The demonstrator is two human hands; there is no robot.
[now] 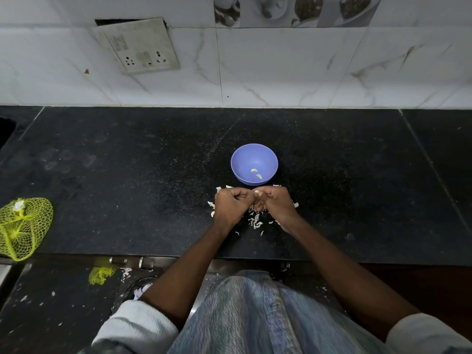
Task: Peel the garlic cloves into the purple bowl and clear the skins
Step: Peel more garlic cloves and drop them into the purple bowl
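My left hand (pixel 231 203) and my right hand (pixel 274 203) meet knuckle to knuckle just in front of the purple bowl (pixel 254 163), fingers curled in on both. Between them I pinch a garlic clove (pixel 256 192); only a small pale tip of it shows at the top of my right fingers, and the rest is hidden inside the grip, so I cannot tell how much skin is left on it. The bowl is round, smooth and light violet, standing upright on the black stone counter (pixel 127 175) just beyond my hands and apart from them. Two peeled cloves (pixel 256 173) lie in its bottom, pale yellow and curved, close to each other toward the near wall. White papery skins (pixel 255 222) are scattered on the counter under and around my hands, thickest in the gap below my wrists, with a few flakes along the bowl's near side. The counter's front edge runs close below my forearms, and more flakes lie on the dark floor (pixel 51 302) beneath it. The white tiled wall (pixel 281 72) closes the far side, well behind the bowl. Broad bare stone opens to the left and right of the bowl. A yellow-green mesh bag (pixel 23 226) sits at the far left near the front edge, well apart from my hands.
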